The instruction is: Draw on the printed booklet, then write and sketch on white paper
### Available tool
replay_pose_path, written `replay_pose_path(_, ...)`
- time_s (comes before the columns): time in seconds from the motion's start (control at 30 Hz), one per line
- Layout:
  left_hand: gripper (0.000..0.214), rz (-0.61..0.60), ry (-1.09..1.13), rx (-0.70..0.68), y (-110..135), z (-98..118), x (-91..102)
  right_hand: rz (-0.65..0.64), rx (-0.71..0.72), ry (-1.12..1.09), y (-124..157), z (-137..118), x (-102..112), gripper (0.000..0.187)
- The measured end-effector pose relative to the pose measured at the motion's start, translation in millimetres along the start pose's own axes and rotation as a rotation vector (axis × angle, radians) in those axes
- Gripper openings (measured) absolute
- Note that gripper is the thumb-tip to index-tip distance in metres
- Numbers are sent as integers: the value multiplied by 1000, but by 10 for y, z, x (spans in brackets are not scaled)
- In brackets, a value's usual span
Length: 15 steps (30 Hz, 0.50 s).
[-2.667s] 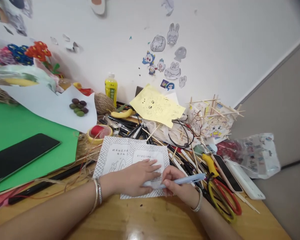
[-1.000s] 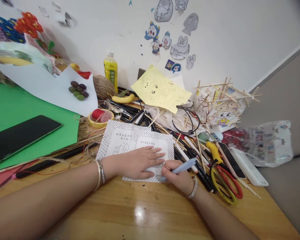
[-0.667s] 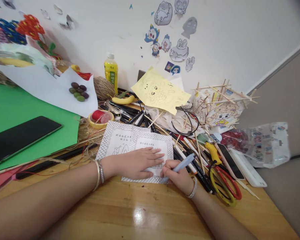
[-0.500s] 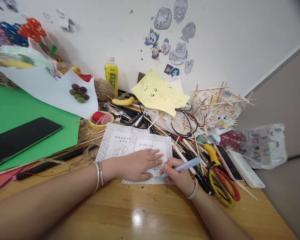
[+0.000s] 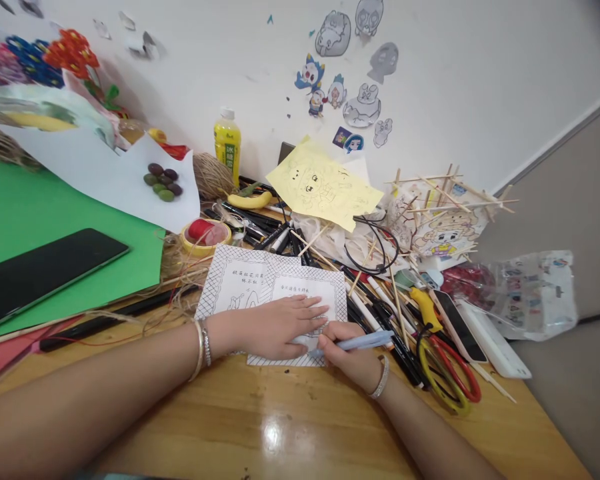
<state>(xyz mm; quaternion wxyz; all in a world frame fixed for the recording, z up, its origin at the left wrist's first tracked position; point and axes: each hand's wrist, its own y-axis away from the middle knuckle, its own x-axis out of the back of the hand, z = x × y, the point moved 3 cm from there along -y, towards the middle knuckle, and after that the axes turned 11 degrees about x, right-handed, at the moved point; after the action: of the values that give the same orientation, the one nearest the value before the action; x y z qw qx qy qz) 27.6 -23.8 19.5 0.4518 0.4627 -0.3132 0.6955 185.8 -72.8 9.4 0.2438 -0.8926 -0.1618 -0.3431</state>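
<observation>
On the paper [image 5: 293,281], I've got left hand [image 5: 276,327] spread flat; right hand [image 5: 351,357] pinches a pen [image 5: 367,341], long axis running past the paper's right edge.

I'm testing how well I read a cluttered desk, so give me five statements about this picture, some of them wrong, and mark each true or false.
1. The right hand holds a light-blue pen. True.
2. The left hand is clenched in a fist. False: it lies spread over the patterned sheets.
3. The yellow bottle stands upright near the wall. True.
4. The large black phone rests on the patterned sheets. False: it lies on the green sheet.
5. The yellow paper is blank. False: it bears a line drawing with a face.
</observation>
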Motion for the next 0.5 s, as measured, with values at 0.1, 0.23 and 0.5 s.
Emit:
replay_pose_path(0.1,59,11,7,-6,3,-4,-3,-9,-7,-5,-1,-7,8,34)
replay_pose_path(0.23,59,20,14,-9,6,-6,-4,-5,-5,-16,-1,-9,10,35)
replay_pose_path(0.5,61,13,10,-5,1,-11,-11,16,-10,-52,7,11,1,36)
